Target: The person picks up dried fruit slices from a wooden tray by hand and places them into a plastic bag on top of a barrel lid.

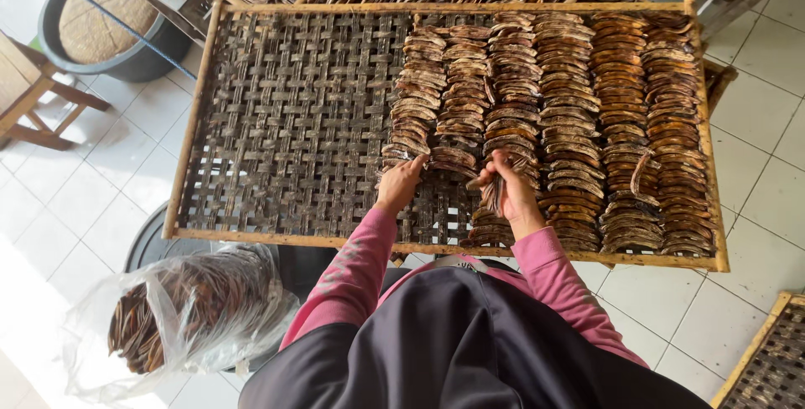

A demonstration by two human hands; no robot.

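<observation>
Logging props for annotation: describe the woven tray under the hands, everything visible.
The woven tray is a flat rectangular lattice of dark split strips in a pale wooden frame. Its left half is bare; overlapping rows of brown curved slices fill the right. The left hand presses slices onto it; the right hand holds a bunch.

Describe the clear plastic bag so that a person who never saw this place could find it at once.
Start from the large woven bamboo tray with its wooden frame. Below its near left corner, on the white tiled floor, lies the clear plastic bag, beside the person's pink sleeve. It alone is shiny and crumpled, with brown dried strips loose inside.
</observation>
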